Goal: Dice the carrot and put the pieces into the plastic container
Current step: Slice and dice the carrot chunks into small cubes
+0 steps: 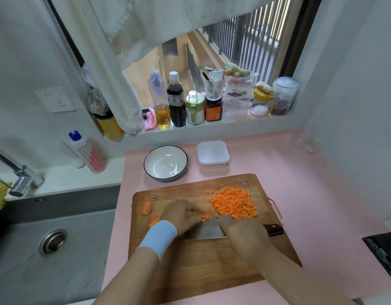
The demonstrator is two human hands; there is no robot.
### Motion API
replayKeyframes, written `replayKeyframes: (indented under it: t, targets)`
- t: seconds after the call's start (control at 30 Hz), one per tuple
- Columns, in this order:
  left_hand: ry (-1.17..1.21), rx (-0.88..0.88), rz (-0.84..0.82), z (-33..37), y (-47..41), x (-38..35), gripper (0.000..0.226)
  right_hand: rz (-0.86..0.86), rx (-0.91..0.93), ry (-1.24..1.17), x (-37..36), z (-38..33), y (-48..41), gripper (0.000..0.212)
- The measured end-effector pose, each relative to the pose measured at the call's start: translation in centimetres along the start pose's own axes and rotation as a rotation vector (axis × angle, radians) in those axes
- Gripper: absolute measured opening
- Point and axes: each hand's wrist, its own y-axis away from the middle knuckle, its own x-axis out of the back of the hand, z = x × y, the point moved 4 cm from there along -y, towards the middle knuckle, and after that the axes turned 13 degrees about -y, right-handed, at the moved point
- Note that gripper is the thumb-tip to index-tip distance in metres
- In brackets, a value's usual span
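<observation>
A wooden cutting board (203,260) lies on the pink counter. A heap of orange carrot dice (234,203) covers its far right part. My right hand (245,234) grips a cleaver (212,230) by its dark handle (273,229), blade edge down on the board. My left hand (181,213), with a blue wristband, has curled fingers on carrot strips beside the blade, with a few dice (204,217) at the fingertips. Uncut carrot pieces (147,208) lie at the board's left. The square plastic container (213,154) stands beyond the board.
A white bowl (165,162) with a dark rim sits left of the container. A steel sink (51,241) and tap (21,172) are on the left. Bottles and jars (177,102) line the window sill. A black appliance (383,254) edges in at right.
</observation>
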Motion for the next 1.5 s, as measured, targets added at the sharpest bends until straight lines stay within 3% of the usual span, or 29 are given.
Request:
replayKeyframes:
  t: [0.1, 0.17, 0.23, 0.4, 0.47, 0.63, 0.77, 0.83, 0.9, 1.07, 1.13, 1.3, 1.5]
  targets:
    - [0.187, 0.050, -0.160, -0.4, -0.7, -1.1, 0.013, 0.050, 0.007, 0.060, 0.7, 0.2, -0.3, 0.052]
    - [0.174, 0.039, -0.157, -0.8, -1.0, -1.3, 0.011, 0.039, 0.001, 0.066, 0.4, 0.4, -0.3, 0.052]
    - [0.144, 0.030, -0.154, -0.9, -1.1, -1.5, 0.010, -0.079, 0.009, 0.078, 0.5, -0.1, 0.1, 0.046]
    - [0.255, 0.088, -0.105, -1.1, -1.0, -2.0, 0.008, 0.047, 0.045, 0.074, 1.4, 0.0, 0.4, 0.048]
    - [0.353, 0.136, -0.082, -1.5, -0.9, -2.0, 0.009, 0.024, 0.023, 0.006, 1.5, 0.0, 0.5, 0.050]
    - [0.660, 0.218, 0.032, -1.7, -0.4, -0.8, 0.019, -0.048, -0.089, -0.090, 1.8, 0.1, 0.4, 0.033]
    - [0.655, 0.292, 0.292, -3.0, 0.1, 2.3, 0.014, -0.090, -0.278, -0.415, 0.6, 0.1, 0.3, 0.024]
    - [0.544, 0.380, 0.481, -4.4, 1.0, 3.8, 0.015, -0.117, -0.391, -0.659, -0.1, -0.5, 0.3, 0.023]
    - [0.454, 0.447, 0.539, -6.4, 1.5, 3.8, 0.018, -0.139, -0.456, -0.874, -0.8, -1.5, 0.3, 0.025]
    - [0.376, 0.417, 0.480, -7.2, 2.9, 2.0, 0.019, -0.201, -0.563, -1.077, -3.4, -4.1, -0.2, 0.029]
    - [0.449, 0.444, 0.411, -6.9, 3.5, 0.9, 0.018, -0.204, -0.626, -1.135, -4.4, -4.1, -0.3, 0.026]
    - [0.492, 0.478, 0.232, -6.9, 3.7, -1.7, 0.027, -0.076, -0.760, -1.211, -3.9, 0.1, 0.0, 0.024]
    - [0.512, 0.372, 0.153, -3.8, 3.2, -1.8, 0.029, 0.019, -0.789, -1.224, -0.8, 3.8, 0.0, 0.024]
